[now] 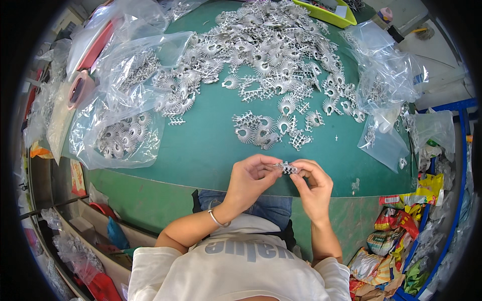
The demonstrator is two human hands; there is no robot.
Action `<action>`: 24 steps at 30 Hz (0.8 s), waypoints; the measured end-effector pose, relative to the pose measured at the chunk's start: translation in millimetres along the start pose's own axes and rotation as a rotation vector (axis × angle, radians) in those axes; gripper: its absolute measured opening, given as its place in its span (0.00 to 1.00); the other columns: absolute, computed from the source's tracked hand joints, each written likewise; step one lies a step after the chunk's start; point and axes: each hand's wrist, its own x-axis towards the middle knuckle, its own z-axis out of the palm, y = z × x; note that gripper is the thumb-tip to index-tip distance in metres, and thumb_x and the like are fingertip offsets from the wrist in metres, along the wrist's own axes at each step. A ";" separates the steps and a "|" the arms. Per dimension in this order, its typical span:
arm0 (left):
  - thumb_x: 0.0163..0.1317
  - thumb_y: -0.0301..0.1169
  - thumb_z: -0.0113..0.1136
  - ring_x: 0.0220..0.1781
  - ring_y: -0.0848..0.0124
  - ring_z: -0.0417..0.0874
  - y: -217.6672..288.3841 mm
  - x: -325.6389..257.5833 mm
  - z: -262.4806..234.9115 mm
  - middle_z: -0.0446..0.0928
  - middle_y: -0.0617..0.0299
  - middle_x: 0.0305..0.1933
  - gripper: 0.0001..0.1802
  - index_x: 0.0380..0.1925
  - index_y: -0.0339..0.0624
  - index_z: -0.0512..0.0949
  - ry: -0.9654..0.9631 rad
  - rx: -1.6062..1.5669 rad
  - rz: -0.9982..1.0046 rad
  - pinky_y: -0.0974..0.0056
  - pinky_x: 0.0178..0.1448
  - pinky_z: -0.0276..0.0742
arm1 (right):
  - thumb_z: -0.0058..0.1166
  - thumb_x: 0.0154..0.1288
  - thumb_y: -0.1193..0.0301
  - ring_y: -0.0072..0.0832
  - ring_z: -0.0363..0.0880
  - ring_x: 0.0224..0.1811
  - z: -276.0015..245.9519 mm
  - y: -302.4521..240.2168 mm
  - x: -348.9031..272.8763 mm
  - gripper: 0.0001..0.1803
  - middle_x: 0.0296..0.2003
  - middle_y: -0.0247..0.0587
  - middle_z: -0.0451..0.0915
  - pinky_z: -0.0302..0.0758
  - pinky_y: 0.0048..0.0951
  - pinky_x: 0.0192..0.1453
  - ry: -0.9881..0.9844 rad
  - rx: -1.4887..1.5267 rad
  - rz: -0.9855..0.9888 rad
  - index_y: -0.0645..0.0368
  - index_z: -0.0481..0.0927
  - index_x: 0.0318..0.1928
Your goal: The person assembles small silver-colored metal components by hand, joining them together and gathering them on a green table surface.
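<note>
Near the front edge of the green table (201, 135), my left hand (251, 180) and my right hand (314, 184) meet fingertip to fingertip. Between them they pinch a small silver toothed metal piece (287, 168); whether it is one part or several stacked together I cannot tell. Just beyond my fingers lies a small group of fan-shaped silver metal pieces (261, 131). Beside it, to the right, are some branched toothed strips (299, 139). A large heap of the same silver pieces (271, 45) covers the far middle of the table.
Clear plastic bags holding silver pieces lie at the left (125, 145) and right (384, 85). A yellow-green tray (329, 15) stands at the far edge. Pink-rimmed scissor-like handles (80, 90) rest far left. Colourful packages (384, 241) fill a blue-framed rack (459, 175) at right.
</note>
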 end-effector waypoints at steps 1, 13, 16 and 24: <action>0.57 0.17 0.56 0.38 0.76 0.79 1.1 -1.0 -0.2 0.77 0.57 0.37 0.11 0.41 0.28 0.73 0.010 0.012 -0.015 0.74 0.43 0.76 | 0.55 0.51 0.86 0.21 0.73 0.32 -3.2 2.1 0.1 0.11 0.37 0.41 0.76 0.70 0.19 0.34 -0.055 0.197 0.101 0.67 0.77 0.38; 0.56 0.20 0.57 0.39 0.71 0.81 17.8 0.4 -8.1 0.78 0.54 0.38 0.09 0.38 0.29 0.76 -0.172 -0.060 -0.203 0.67 0.47 0.78 | 0.52 0.55 0.87 0.25 0.75 0.37 -16.0 2.9 8.5 0.09 0.38 0.44 0.74 0.73 0.23 0.37 -0.261 0.541 0.222 0.69 0.76 0.39; 0.57 0.21 0.57 0.37 0.72 0.80 21.0 -2.2 -10.2 0.78 0.55 0.38 0.08 0.36 0.29 0.77 -0.182 -0.014 -0.167 0.69 0.44 0.78 | 0.51 0.55 0.87 0.24 0.75 0.37 -16.4 1.2 8.7 0.09 0.38 0.44 0.75 0.73 0.21 0.36 -0.245 0.469 0.165 0.69 0.76 0.38; 0.55 0.20 0.58 0.33 0.74 0.79 16.8 -5.2 -11.3 0.79 0.58 0.32 0.09 0.37 0.30 0.78 -0.116 0.299 -0.030 0.72 0.37 0.76 | 0.51 0.54 0.89 0.24 0.77 0.35 -20.9 -8.0 12.8 0.09 0.35 0.44 0.76 0.74 0.21 0.36 -0.290 0.249 0.146 0.70 0.77 0.36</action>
